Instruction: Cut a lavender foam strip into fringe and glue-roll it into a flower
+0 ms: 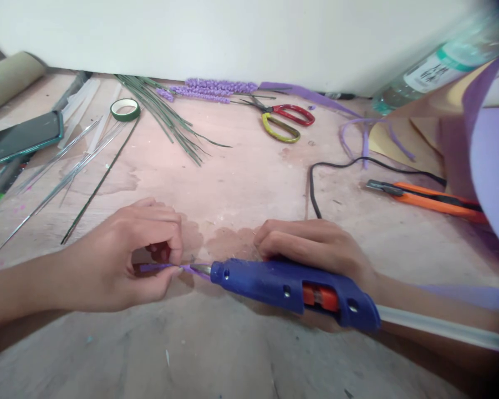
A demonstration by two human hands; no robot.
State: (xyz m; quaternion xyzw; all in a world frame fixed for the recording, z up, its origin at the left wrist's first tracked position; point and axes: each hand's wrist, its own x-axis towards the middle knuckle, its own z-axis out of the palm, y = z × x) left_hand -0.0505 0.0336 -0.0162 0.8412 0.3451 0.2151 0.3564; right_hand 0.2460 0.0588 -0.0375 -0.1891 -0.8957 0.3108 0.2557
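Note:
My left hand (145, 257) pinches a thin purple strip (156, 267) between thumb and forefinger, low over the wooden table. Wrapped round a blue hot glue gun (258, 282), my right hand (316, 244) is closed, its fingers partly hidden behind the gun's body. The metal nozzle (200, 269) points left and is at the strip, close to my left fingertips; whether it touches cannot be made out. A long translucent glue stick (444, 328) sticks out of the gun's back end, over my right forearm.
Red-and-yellow-handled scissors (289, 119), purple fuzzy stems (216, 88), green wires (162, 111) and a green tape roll (125, 110) lie toward the back. At left are a phone (23, 138) and bare wires (72, 174). An orange cutter (432, 199), black cord (311, 183) and plastic bottle (436, 69) are right.

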